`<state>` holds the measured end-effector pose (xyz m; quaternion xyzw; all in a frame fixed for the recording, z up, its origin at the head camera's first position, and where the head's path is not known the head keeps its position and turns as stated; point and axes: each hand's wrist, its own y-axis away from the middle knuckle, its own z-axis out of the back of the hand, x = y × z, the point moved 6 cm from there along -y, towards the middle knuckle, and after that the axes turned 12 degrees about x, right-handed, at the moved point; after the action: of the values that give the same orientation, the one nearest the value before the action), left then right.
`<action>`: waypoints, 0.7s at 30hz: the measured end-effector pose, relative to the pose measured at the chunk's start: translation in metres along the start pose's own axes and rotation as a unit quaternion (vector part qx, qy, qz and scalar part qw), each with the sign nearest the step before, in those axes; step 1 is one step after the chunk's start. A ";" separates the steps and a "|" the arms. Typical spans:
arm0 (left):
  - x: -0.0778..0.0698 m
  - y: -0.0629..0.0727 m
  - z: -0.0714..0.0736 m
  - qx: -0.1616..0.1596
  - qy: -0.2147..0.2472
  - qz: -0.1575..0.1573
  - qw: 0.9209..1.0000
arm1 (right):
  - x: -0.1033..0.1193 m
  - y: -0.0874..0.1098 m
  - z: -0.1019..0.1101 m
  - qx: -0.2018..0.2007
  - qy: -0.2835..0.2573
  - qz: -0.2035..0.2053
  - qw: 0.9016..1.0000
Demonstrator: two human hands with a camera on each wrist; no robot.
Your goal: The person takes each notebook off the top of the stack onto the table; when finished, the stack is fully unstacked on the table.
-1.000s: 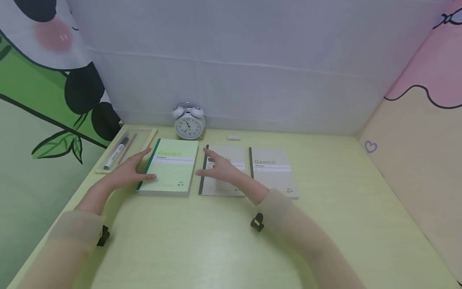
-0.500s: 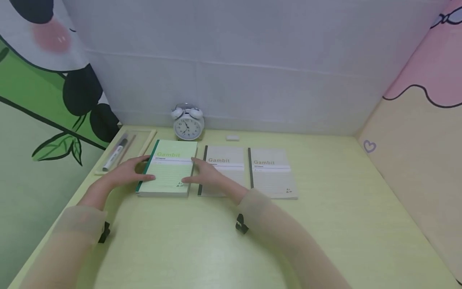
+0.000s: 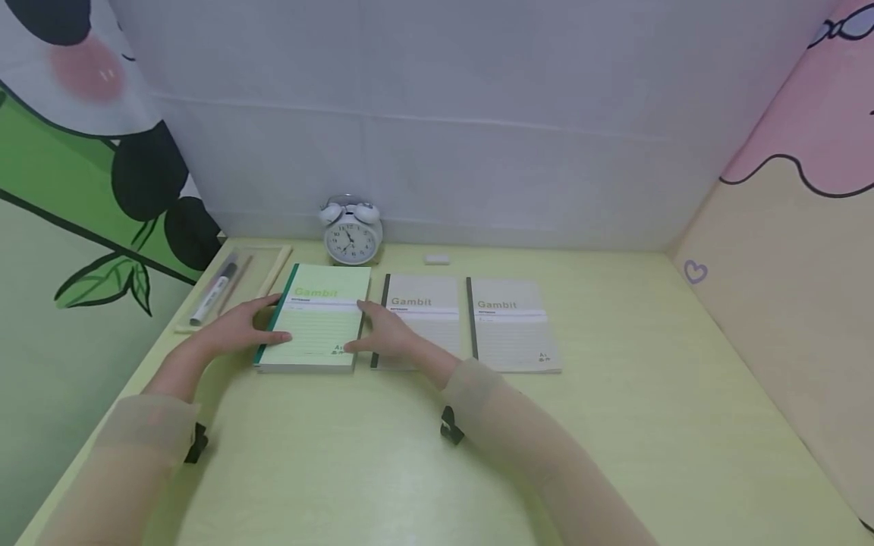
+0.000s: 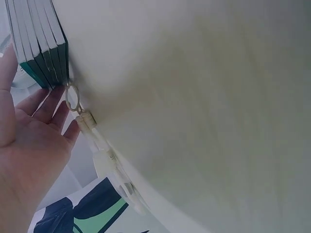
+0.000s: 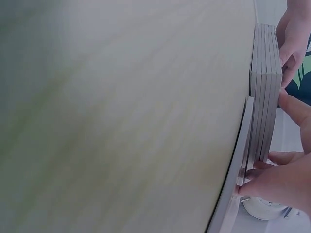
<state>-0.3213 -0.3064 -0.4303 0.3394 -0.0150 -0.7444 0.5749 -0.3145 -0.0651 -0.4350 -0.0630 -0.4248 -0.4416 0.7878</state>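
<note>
A stack of several notebooks [image 3: 317, 318] with a green cover on top lies at the left of the table. Its layered edges show in the left wrist view. My left hand [image 3: 235, 331] holds the spine side, thumb over the cover and fingertips against the dark green spines. On the opposite side my right hand [image 3: 391, 334] grips the stack, thumb on the cover; in the right wrist view its fingers [image 5: 277, 184] reach between the stack and a grey notebook [image 5: 237, 167]. That grey notebook [image 3: 423, 292], partly covered by my right hand, lies beside the stack.
Another grey notebook [image 3: 515, 326] lies further right. Behind the stack stands a white alarm clock [image 3: 351, 241], with a white eraser-like block [image 3: 437, 259] to its right. A shallow tray [image 3: 281, 265] at the left edge holds a marker [image 3: 214, 297] and a thin stick.
My right hand has moved left from above the middle grey notebook to the stack's right side and then stayed there. My left hand has stayed at the spine side. The stack has not visibly moved.
</note>
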 end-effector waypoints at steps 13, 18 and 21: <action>-0.011 -0.003 0.008 -0.033 -0.030 -0.039 0.998 | 0.002 0.001 0.008 -0.021 0.018 0.033 0.999; -0.021 -0.006 0.010 -0.027 -0.009 -0.041 0.999 | 0.004 0.003 0.015 -0.028 -0.025 0.047 0.998; -0.025 -0.008 0.011 -0.023 -0.006 -0.039 0.999 | 0.007 0.004 0.017 -0.030 -0.078 0.053 0.995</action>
<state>-0.3308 -0.2860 -0.4130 0.3225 0.0118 -0.7682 0.5529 -0.3200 -0.0592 -0.4178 -0.1439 -0.4675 -0.4053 0.7723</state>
